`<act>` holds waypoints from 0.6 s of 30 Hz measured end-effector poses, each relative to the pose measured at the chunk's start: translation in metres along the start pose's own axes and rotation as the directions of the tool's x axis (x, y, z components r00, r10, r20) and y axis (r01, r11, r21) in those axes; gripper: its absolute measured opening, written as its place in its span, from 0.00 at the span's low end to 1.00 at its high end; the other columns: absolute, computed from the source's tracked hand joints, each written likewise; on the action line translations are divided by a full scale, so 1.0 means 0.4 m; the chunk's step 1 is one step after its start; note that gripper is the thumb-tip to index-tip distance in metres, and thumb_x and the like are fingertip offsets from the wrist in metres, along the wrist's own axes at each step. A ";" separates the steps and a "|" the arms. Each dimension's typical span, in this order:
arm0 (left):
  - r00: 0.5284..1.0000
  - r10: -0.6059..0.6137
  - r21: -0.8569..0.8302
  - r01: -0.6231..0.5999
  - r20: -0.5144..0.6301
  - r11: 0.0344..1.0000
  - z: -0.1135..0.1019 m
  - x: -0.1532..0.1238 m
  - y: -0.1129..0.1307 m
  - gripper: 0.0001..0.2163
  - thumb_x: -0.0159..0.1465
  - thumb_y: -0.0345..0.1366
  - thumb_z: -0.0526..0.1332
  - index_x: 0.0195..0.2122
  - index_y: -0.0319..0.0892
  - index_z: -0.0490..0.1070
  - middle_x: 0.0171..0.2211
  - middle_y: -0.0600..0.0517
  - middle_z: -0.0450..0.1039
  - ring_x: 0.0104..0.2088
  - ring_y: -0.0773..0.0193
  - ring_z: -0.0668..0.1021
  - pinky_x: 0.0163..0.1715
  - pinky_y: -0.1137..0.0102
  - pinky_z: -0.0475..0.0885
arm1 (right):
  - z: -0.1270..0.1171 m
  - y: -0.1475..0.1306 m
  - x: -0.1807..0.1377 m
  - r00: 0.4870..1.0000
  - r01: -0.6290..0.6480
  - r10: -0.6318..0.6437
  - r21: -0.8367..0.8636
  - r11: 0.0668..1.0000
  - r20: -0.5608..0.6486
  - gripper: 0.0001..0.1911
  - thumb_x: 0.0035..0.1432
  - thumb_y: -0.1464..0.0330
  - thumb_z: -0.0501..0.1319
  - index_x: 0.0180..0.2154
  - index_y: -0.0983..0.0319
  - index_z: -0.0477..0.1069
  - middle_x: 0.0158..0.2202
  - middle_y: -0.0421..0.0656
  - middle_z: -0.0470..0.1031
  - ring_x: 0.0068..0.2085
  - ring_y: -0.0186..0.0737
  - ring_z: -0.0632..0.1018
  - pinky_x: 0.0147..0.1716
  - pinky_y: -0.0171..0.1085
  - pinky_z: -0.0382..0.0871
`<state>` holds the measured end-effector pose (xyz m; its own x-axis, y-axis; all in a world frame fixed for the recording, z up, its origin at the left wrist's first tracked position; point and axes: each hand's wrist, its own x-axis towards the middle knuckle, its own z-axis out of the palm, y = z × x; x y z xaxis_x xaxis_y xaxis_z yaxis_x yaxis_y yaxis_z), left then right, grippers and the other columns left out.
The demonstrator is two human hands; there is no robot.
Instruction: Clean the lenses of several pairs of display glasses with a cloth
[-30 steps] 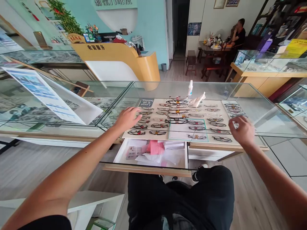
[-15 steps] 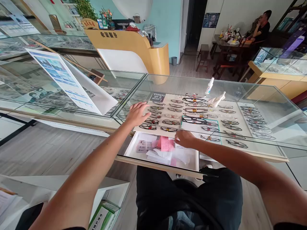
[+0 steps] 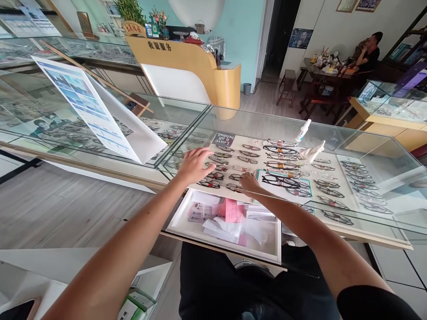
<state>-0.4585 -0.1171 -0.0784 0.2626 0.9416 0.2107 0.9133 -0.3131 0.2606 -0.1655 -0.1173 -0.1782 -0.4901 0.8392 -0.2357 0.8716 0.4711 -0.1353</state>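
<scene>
My left hand (image 3: 196, 166) rests at the glass counter (image 3: 187, 141), with its fingers stretched out and thumb apart, above rows of eyeglasses (image 3: 246, 159). My right hand (image 3: 250, 183) is closed, fingers curled down beside a dark-framed pair of glasses (image 3: 235, 177). Anything in its fingers is hidden, and I cannot tell whether it is over the glass or inside the case. Below both hands an open white drawer (image 3: 174, 222) holds pink paper (image 3: 232, 210), white slips (image 3: 220, 230), cards and small white boxes (image 3: 260, 213).
A white folded sign (image 3: 100, 115) stands on the left counter. A small white bottle (image 3: 303, 130) and a crumpled pale cloth (image 3: 312, 152) are toward the far right of the glass. A person (image 3: 367, 55) sits at a table at the back right. A shelf (image 3: 156, 271) stands lower left.
My right hand has moved forward and slightly left, from the drawer's back edge to the eyeglasses, uncovering the white boxes. The left hand has stayed at the glass. The view has shifted slightly.
</scene>
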 end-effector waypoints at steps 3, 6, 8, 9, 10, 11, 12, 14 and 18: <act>1.000 -0.007 -0.003 0.007 -0.001 1.000 -0.002 0.000 0.004 0.27 0.74 0.53 0.61 0.71 0.52 0.75 0.80 0.46 0.70 0.80 0.39 0.68 0.81 0.44 0.60 | 0.008 0.007 0.018 1.000 -0.009 0.009 -0.010 1.000 -0.004 0.18 0.77 0.63 0.63 0.57 0.66 0.86 0.68 0.64 0.80 0.71 0.66 0.73 0.72 0.57 0.66; 1.000 -0.011 -0.008 0.011 -0.013 1.000 -0.005 -0.001 0.008 0.26 0.74 0.53 0.62 0.70 0.52 0.76 0.80 0.46 0.70 0.79 0.39 0.69 0.80 0.44 0.61 | 0.023 0.012 0.031 0.999 -0.033 0.033 -0.021 0.999 -0.014 0.19 0.78 0.66 0.61 0.56 0.69 0.86 0.66 0.67 0.81 0.69 0.67 0.74 0.70 0.58 0.67; 1.000 -0.007 -0.012 0.007 -0.018 1.000 -0.007 -0.002 0.010 0.26 0.74 0.53 0.61 0.70 0.52 0.76 0.79 0.46 0.71 0.79 0.38 0.69 0.80 0.43 0.62 | 0.033 0.014 0.038 0.999 -0.038 0.038 -0.029 0.999 -0.012 0.18 0.78 0.67 0.62 0.56 0.70 0.86 0.64 0.67 0.82 0.69 0.66 0.76 0.70 0.57 0.68; 1.000 -0.004 -0.015 0.004 -0.017 1.000 -0.008 -0.002 0.011 0.27 0.75 0.54 0.61 0.71 0.51 0.76 0.79 0.45 0.70 0.79 0.38 0.69 0.80 0.42 0.62 | 0.037 0.014 0.041 0.999 -0.038 0.037 -0.035 0.999 -0.009 0.17 0.78 0.67 0.63 0.56 0.69 0.86 0.63 0.66 0.83 0.69 0.64 0.76 0.70 0.57 0.69; 1.000 0.000 -0.017 0.000 -0.015 1.000 -0.009 -0.003 0.012 0.27 0.75 0.54 0.60 0.71 0.50 0.76 0.79 0.44 0.70 0.79 0.37 0.69 0.80 0.41 0.63 | 0.039 0.014 0.044 0.999 -0.039 0.038 -0.043 0.998 -0.004 0.16 0.78 0.66 0.65 0.56 0.68 0.85 0.63 0.63 0.83 0.69 0.62 0.77 0.71 0.57 0.70; 1.000 0.002 -0.018 -0.003 -0.012 1.000 -0.009 -0.003 0.012 0.28 0.75 0.54 0.60 0.71 0.49 0.76 0.80 0.43 0.70 0.79 0.36 0.69 0.79 0.40 0.63 | 0.039 0.013 0.047 0.999 -0.041 0.041 -0.051 0.998 0.000 0.15 0.78 0.64 0.67 0.57 0.67 0.84 0.63 0.60 0.83 0.68 0.60 0.79 0.71 0.58 0.72; 1.000 0.004 -0.018 -0.004 -0.010 1.000 -0.009 -0.002 0.012 0.28 0.75 0.54 0.60 0.71 0.48 0.76 0.80 0.42 0.70 0.79 0.36 0.69 0.79 0.40 0.63 | 0.037 0.012 0.049 0.999 -0.045 0.046 -0.060 0.997 0.004 0.17 0.78 0.62 0.69 0.59 0.65 0.83 0.64 0.57 0.83 0.67 0.59 0.80 0.70 0.59 0.74; 1.000 0.001 -0.014 -0.001 -0.007 1.000 -0.008 -0.001 0.012 0.28 0.75 0.54 0.60 0.71 0.47 0.76 0.80 0.42 0.70 0.79 0.36 0.69 0.79 0.38 0.63 | 0.027 0.009 0.050 0.999 -0.050 0.051 -0.073 0.996 0.009 0.22 0.76 0.57 0.72 0.63 0.64 0.80 0.66 0.53 0.81 0.65 0.56 0.82 0.67 0.60 0.79; 1.000 -0.010 0.004 0.010 -0.011 1.000 -0.004 0.002 0.009 0.27 0.76 0.53 0.60 0.72 0.48 0.76 0.80 0.43 0.70 0.80 0.37 0.69 0.79 0.39 0.63 | -0.011 -0.012 0.030 1.000 -0.026 0.026 -0.065 0.998 0.001 0.23 0.76 0.58 0.73 0.65 0.63 0.79 0.67 0.53 0.81 0.64 0.55 0.84 0.65 0.59 0.83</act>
<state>-0.4555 -0.1178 -0.0757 0.2500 0.9433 0.2185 0.9171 -0.3031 0.2590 -0.1754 -0.1083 -0.1763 -0.4671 0.8510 -0.2400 0.8824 0.4657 -0.0662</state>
